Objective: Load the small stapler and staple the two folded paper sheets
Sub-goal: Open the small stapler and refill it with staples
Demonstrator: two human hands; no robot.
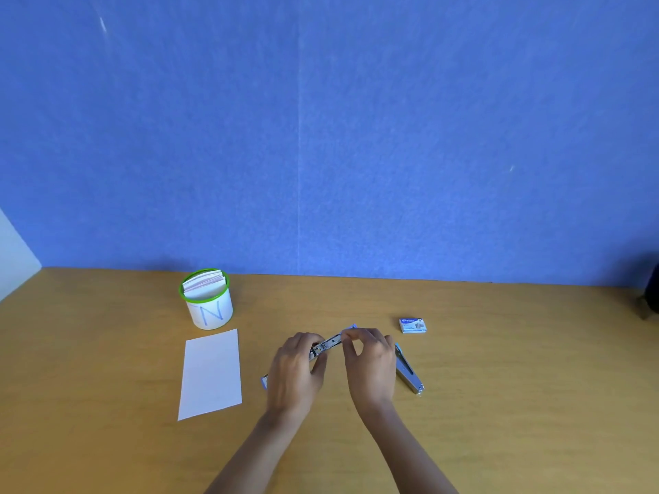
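A small blue and metal stapler point(330, 344) lies swung wide open on the wooden table point(499, 386), its two arms spread left and right. My left hand point(294, 372) grips the metal staple channel near its middle. My right hand point(371, 365) pinches the channel's raised end with thumb and fingers. The stapler's other arm point(408, 370) juts out to the right of my right hand. A white folded paper sheet point(211, 374) lies flat to the left. The small blue staple box point(413, 325) sits at the right, apart from both hands.
A white cup with a green rim point(207, 301), marked with a blue letter and holding folded papers, stands behind the sheet. A blue wall closes off the table's far edge. A dark object point(650, 294) shows at the right border.
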